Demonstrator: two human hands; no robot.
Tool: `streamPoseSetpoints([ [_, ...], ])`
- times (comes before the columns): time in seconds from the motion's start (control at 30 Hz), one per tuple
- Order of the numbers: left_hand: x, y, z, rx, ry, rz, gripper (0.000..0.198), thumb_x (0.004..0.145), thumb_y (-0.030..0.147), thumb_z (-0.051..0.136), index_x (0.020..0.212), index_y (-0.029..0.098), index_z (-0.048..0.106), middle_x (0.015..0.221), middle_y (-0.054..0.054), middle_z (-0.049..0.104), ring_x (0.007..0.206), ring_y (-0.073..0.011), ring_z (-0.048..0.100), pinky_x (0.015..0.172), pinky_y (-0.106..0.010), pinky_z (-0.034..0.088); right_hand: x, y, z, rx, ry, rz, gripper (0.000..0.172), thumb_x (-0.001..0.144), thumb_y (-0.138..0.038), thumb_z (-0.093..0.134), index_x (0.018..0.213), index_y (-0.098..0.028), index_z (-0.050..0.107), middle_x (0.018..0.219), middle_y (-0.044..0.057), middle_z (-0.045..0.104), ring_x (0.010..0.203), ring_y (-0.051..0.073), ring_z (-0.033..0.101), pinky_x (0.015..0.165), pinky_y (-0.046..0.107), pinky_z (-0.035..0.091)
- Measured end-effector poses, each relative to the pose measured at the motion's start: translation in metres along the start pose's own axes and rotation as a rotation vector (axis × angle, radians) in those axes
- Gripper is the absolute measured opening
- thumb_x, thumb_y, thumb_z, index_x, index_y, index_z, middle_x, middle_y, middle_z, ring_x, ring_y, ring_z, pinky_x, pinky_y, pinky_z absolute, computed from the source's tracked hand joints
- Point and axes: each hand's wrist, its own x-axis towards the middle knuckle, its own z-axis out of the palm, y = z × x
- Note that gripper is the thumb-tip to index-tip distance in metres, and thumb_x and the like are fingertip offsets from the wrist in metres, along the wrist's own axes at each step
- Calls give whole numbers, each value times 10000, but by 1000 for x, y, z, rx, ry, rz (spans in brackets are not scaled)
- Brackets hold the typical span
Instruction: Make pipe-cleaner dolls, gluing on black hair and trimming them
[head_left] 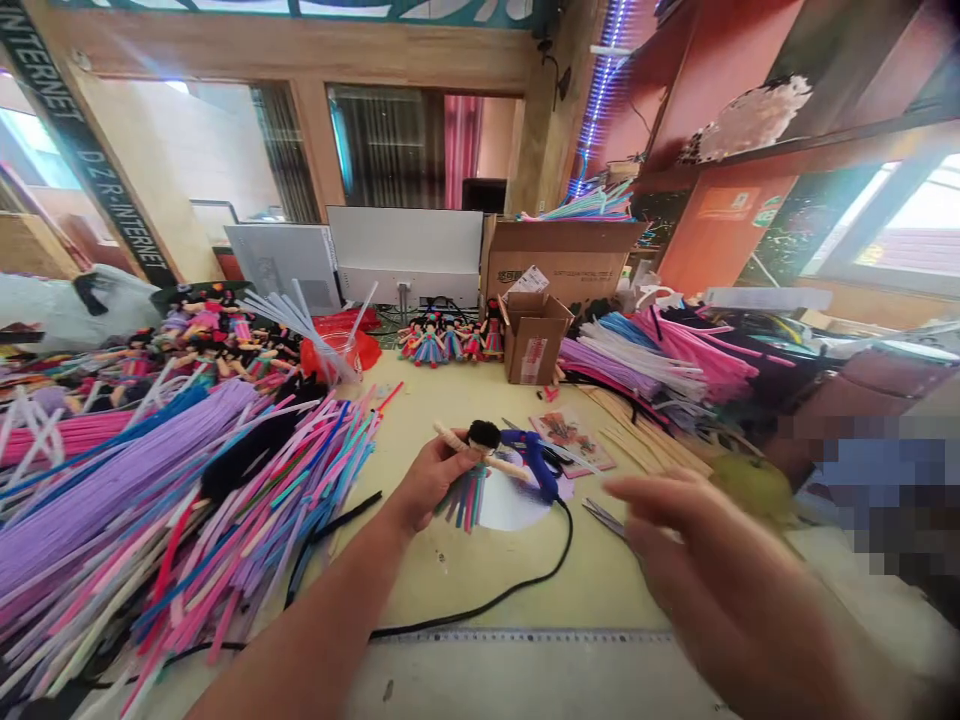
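My left hand (433, 482) is closed around a small pipe-cleaner doll (480, 455). The doll has black hair, cream arms spread to the sides and a striped skirt in several colours hanging below. Right behind it lies a blue glue gun (541, 466) with a pale stick poking out and a black cord (517, 590) curving toward the front. My right hand (739, 590), smeared by motion, hovers at the right with its index finger stretched out and nothing visible in its fingers. Beside its fingertips are the scissors (602, 516), blades showing and handles hidden behind the hand.
Loose pipe cleaners (247, 510) heap up on the left, and more bundles (660, 350) lie at the right. Finished dolls (442, 338) stand at the back near a small cardboard box (534, 340). A ruler strip (540, 636) runs along the front.
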Motion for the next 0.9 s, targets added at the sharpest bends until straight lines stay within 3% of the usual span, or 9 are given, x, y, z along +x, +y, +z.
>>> streamPoseSetpoints([
  [0.07,1,2,-2,44,2,46,463,655,402,821,1021,159,674,874,-20,670,803,-135,584,753,-253,438,18,-5,42,133,-72,-50,151,929,-301,517,1012,-316,642,857,42,637,768,187,619,625,320,486],
  [0.17,5,4,-7,165,-4,146,459,695,439,781,1027,143,668,865,-28,660,805,-146,567,745,-266,425,42,15,93,235,-61,65,187,930,-285,504,1011,-244,667,964,58,628,867,188,610,721,327,493],
  [0.3,8,3,-14,419,21,308,379,781,449,698,1010,149,663,887,-47,662,804,-162,569,716,-268,432,55,48,134,461,-73,280,206,860,-349,582,964,-208,691,957,59,651,882,194,616,765,331,488],
  [0.4,8,2,-16,601,49,393,290,849,401,629,1046,190,663,944,-48,681,838,-168,591,738,-265,446,52,58,147,664,-125,466,291,781,-417,662,969,-196,681,923,53,687,863,192,625,799,336,482],
  [0.5,7,0,-16,731,44,448,249,883,351,592,1088,226,656,1025,-48,688,924,-183,615,828,-280,456,46,60,150,759,-172,555,358,730,-458,708,969,-194,676,898,46,690,837,187,622,760,316,488],
  [0.6,7,-1,-15,820,26,491,245,891,312,584,1117,239,641,1089,-55,686,1007,-199,619,894,-298,452,42,63,151,788,-189,594,374,712,-464,729,958,-189,669,847,31,670,781,173,614,686,288,492],
  [0.73,5,-4,-13,916,17,534,245,895,295,581,1130,235,621,1093,-55,685,1017,-201,618,896,-309,447,37,68,156,765,-170,566,292,735,-399,717,924,-182,671,836,30,672,768,159,610,695,282,489],
  [0.9,1,-5,-9,963,32,463,242,916,291,532,1142,225,590,1080,-63,651,987,-196,599,867,-312,447,35,67,160,854,-189,613,250,721,-358,718,882,-178,659,799,21,678,754,153,625,719,288,512],
])
